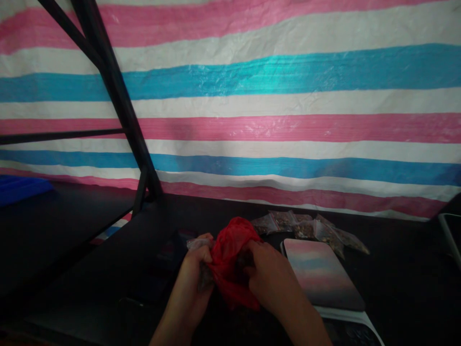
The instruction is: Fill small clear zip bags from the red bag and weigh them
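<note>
A crumpled red plastic bag (230,262) is held between both my hands above a dark table (403,283). My left hand (196,266) grips the bag's left side, and a small clear packet (196,243) shows at its fingers. My right hand (268,278) clasps the bag's right side, fingers curled into the plastic. What is inside the bag is hidden.
Several small clear packets with dark contents (306,228) lie behind a flat scale with a shiny platform (320,274). A black metal frame (118,96) rises at the left. A striped pink, white and blue tarp (288,96) hangs behind. A blue thing (18,187) sits far left.
</note>
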Demonstrator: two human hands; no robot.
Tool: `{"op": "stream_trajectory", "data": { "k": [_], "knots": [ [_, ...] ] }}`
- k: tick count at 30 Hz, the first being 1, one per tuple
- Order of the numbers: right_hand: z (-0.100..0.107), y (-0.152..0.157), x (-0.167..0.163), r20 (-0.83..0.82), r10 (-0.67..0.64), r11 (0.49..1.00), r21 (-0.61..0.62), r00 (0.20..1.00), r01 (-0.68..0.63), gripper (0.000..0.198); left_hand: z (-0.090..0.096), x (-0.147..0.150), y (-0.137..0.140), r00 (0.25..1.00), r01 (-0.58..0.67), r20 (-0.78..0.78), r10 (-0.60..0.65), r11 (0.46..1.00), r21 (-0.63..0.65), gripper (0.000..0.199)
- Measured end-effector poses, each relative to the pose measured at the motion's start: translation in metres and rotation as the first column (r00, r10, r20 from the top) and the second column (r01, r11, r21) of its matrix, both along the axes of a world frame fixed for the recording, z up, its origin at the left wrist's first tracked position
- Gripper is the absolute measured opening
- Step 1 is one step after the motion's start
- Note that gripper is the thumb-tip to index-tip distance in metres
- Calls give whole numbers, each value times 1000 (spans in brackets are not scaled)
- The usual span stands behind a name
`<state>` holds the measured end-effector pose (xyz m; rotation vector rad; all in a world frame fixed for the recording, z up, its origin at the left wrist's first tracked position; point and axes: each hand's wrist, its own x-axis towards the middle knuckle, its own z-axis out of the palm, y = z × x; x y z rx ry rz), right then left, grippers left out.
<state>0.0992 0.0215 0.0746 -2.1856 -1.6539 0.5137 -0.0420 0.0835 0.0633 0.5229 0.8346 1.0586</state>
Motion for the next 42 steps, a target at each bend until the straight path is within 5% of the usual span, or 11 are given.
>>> {"op": "stream_trajectory", "data": {
  "k": [10, 17, 27, 35, 42],
  "knots": [
    [-9, -2, 9, -153, 32, 999, 26, 988, -29, 44, 3, -8, 8, 994, -104, -34, 103, 994, -41, 42],
    [0, 0, -1, 75, -24, 998, -52, 997, 27, 39, -2, -9, 9, 997, -79, 7, 80, 996, -36, 42],
    [2, 1, -3, 109, 73, 997, -31, 991, -70, 48, -5, -8, 12, 1000, -19, -1, 19, 998, 53, 38],
    [-1, 1, -4, 80, 138, 990, 24, 987, -140, 47, -6, -19, 2, 986, 37, -162, -31, 999, 36, 21],
    [2, -3, -3, 73, 123, 992, 24, 990, -125, 54, 0, -13, -4, 998, 33, -59, -34, 999, -3, 19]
  ]
}}
